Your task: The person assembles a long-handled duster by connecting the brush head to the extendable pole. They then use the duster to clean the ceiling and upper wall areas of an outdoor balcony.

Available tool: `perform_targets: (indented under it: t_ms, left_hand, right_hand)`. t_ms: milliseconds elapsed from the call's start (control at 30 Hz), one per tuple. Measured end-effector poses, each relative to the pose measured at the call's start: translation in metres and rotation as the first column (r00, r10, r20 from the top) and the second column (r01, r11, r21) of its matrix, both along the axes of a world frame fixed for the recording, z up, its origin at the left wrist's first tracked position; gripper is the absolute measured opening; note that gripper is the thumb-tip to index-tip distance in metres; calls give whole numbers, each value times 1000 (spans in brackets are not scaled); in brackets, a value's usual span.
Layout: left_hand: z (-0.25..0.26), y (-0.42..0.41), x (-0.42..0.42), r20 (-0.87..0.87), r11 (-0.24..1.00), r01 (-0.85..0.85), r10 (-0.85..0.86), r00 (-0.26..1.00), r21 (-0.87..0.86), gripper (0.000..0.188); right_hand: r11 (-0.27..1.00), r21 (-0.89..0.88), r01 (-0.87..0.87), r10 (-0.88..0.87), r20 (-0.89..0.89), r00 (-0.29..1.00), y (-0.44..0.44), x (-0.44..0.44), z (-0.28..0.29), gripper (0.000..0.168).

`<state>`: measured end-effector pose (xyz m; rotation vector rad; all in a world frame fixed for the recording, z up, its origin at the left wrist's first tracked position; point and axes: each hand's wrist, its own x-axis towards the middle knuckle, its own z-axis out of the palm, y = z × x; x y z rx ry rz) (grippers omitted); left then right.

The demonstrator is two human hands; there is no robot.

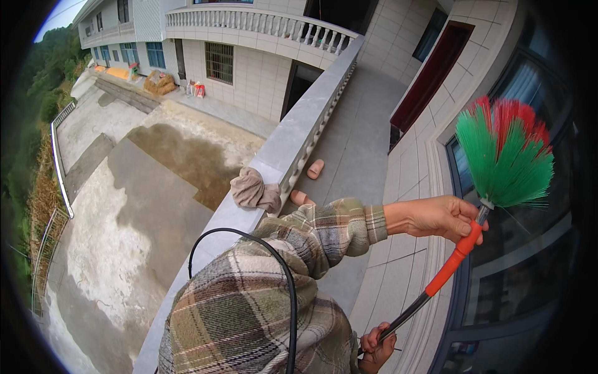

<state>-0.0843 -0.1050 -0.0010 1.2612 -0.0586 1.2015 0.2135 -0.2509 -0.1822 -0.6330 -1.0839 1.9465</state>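
A duster brush [507, 149] with green and red bristles fans out at the right, in front of a dark window. My left hand [439, 219] grips the pole just below the brush head, with fingers around the metal neck and the top of the orange sleeve [448, 266]. The dark pole [406, 315] slants down to the lower left, where my right hand [377, 346] is closed around it. Both hands hold this one tool. A plaid sleeve covers my left arm. The lower end of the pole is hidden.
A crumpled beige cloth [254, 189] lies on the balcony's grey railing ledge [275, 152]. Pink slippers [315, 169] are on the tiled floor beside it. A black cable [280, 262] loops in front of my body. Beyond the railing, a concrete yard [140, 201] lies below. A tiled wall and window run along the right.
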Motion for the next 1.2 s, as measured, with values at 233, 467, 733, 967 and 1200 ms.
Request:
perform_targets:
  t_ms: [233, 467, 733, 967, 1200]
  left_hand:
    - [3, 0, 7, -157, 916, -399, 388, 908, -49, 44]
    - [10, -6, 1, 41, 992, 71, -67, 997, -109, 51]
    - [5, 5, -2, -92, 984, -178, 178, 980, 13, 43]
    - [11, -1, 0, -131, 970, -213, 197, 972, -117, 54]
    - [8, 2, -9, 26, 999, 23, -22, 999, -33, 50]
  right_hand:
    - [955, 260, 147, -188, 143, 972, 19, -4, -9, 48]
    - [993, 106, 46, -48, 13, 999, 18, 8, -20, 49]
    - [990, 139, 35, -39, 24, 999, 23, 5, -25, 45]
    - [995, 81, 59, -62, 36, 997, 23, 6, -20, 45]
    - [1000, -2, 10, -10, -24, 1000, 6, -6, 2, 38]
